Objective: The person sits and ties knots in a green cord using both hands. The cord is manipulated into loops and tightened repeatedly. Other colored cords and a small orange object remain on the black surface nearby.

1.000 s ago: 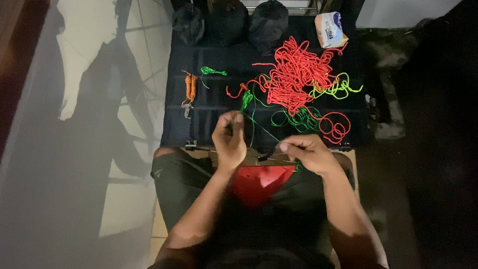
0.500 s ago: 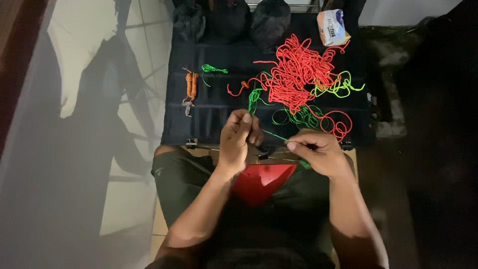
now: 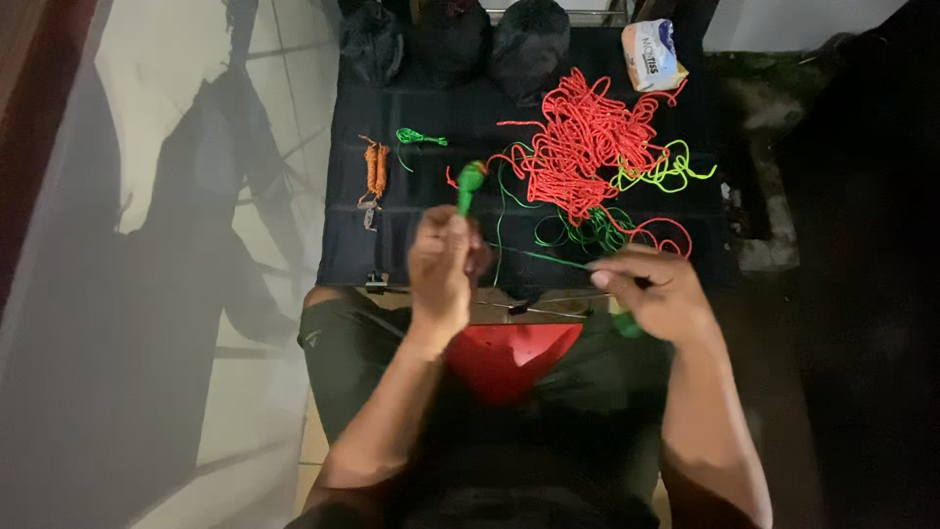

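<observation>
left hand (image 3: 443, 266) lifted up, fist tight round green cord bundle (image 3: 469, 184) | right hand (image 3: 654, 292) pinching green cord (image 3: 548, 259) pulled straight between fingers | knot getting tighter

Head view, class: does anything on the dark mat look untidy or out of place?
Yes. The red cord lies in a loose tangle at the far right of the dark mat, snarled with yellow-green cord, while the orange bundle lies neatly wound.

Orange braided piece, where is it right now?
In the head view the orange braided piece lies on the black mat, left side, beside a small green cord bundle, beyond the left hand.
</observation>
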